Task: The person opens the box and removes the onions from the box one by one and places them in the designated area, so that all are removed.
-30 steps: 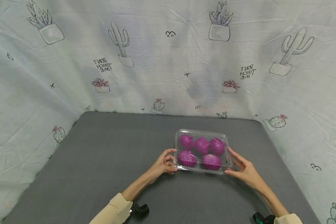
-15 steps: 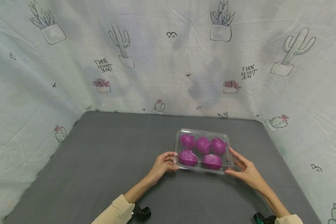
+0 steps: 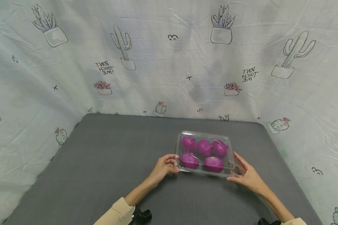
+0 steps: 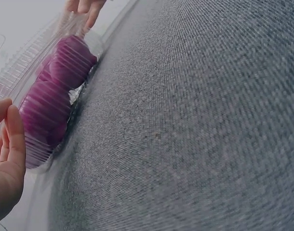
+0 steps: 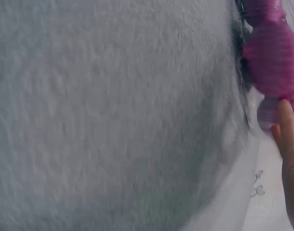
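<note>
A clear plastic clamshell box (image 3: 201, 174) with a lid stands at the right of the grey table, over its surface. Inside it sit several purple, round, onion-like pieces (image 3: 213, 164), some with a small pointed tip. My left hand (image 3: 163, 168) pinches the rim at the box's near left corner. In the left wrist view, thumb and index finger (image 4: 16, 134) meet on that rim. My right hand (image 3: 249, 178) holds the near right corner, thumb at the front edge and fingers along the right side. The right wrist view is blurred there, and some fingertips are hidden.
Grey cloth covers the table (image 3: 101, 162). Behind it and at both sides hangs a pale curtain (image 3: 169, 62) printed with cacti. A black strap-like device (image 3: 142, 215) shows at the left wrist, another (image 3: 267, 222) at the right.
My right hand has shifted slightly right and toward me along the box's corner. The left hand has closed in a little on its corner. The box stays nearly in place.
</note>
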Demonstrator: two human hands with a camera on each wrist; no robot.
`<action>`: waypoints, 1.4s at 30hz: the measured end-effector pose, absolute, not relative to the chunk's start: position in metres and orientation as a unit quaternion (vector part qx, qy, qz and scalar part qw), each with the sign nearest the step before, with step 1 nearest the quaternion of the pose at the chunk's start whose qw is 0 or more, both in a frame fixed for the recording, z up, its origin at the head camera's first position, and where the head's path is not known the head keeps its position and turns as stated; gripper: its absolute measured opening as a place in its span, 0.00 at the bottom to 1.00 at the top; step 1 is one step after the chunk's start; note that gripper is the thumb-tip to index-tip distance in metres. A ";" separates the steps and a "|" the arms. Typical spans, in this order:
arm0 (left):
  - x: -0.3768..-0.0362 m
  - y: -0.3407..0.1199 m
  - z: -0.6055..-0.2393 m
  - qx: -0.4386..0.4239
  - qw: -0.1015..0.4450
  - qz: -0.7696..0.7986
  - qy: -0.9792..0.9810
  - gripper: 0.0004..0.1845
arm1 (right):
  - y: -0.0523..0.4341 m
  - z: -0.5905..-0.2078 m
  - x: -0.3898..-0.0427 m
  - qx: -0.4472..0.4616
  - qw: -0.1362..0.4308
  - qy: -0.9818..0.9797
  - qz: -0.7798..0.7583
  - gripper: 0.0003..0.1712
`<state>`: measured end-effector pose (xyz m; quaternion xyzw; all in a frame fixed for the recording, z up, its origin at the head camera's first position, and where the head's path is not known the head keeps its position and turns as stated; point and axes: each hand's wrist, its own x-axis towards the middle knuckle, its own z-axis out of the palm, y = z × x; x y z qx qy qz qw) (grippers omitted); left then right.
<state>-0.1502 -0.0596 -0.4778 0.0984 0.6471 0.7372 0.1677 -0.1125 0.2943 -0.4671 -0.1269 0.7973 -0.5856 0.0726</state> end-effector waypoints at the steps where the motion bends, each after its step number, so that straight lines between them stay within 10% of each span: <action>1: -0.150 -0.060 -0.478 0.097 0.168 0.737 0.648 0.26 | 0.293 -0.466 -0.112 -0.114 0.072 0.807 -0.575 0.61; 30: -0.152 -0.060 -0.476 0.102 0.181 0.733 0.648 0.24 | 0.289 -0.476 -0.093 -0.076 0.043 0.737 -0.670 0.30; 42: -0.154 -0.060 -0.477 0.106 0.173 0.732 0.650 0.24 | 0.281 -0.475 -0.087 -0.030 0.005 0.744 -0.668 0.36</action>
